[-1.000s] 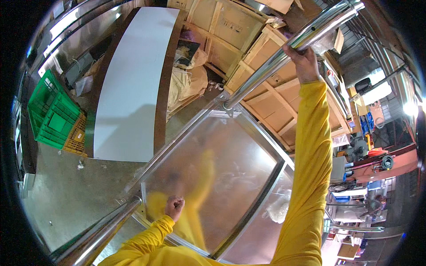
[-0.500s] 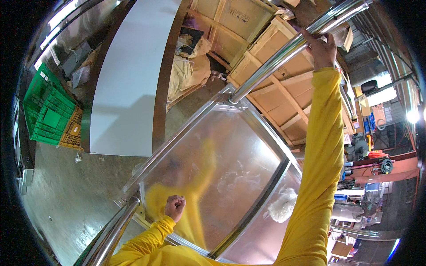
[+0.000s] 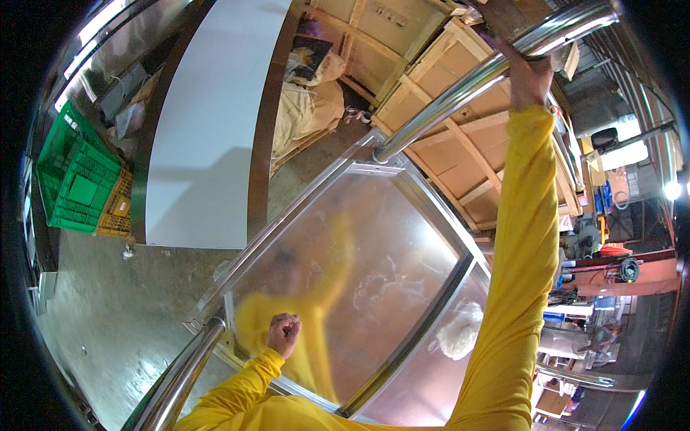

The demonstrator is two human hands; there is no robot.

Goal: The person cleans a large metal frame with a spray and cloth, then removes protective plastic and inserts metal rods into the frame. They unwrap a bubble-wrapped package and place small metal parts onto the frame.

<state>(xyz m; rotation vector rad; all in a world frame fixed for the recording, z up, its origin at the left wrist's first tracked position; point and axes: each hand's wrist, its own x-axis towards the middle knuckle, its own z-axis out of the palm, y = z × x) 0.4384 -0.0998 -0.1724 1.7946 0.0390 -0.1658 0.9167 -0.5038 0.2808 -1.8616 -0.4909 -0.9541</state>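
Observation:
My right hand (image 3: 530,80) reaches far up at the upper right and is closed round a shiny chrome tube (image 3: 445,109), its fingers partly hidden behind the metal. That tube rises from the corner of a metal-framed panel with a glossy, reflective surface (image 3: 388,251). Lower down, my left hand (image 3: 284,336) is curled into a loose fist above the panel. Whatever it holds, if anything, is hidden. A second chrome tube (image 3: 180,373) stands at the panel's near left corner. On the panel's right section, past a dark bar (image 3: 410,341), lies a fluffy white wad (image 3: 461,331).
Wooden crates (image 3: 460,129) stand behind the panel's far corner. To the left is a long white board (image 3: 208,144) with dark edges, and beside it a green plastic crate (image 3: 83,176). Cluttered shelves and a coiled hose (image 3: 629,269) fill the far right.
My right hand has shifted slightly up and right along the chrome tube, its fingers reaching further round behind it. My left hand stays curled in about the same place.

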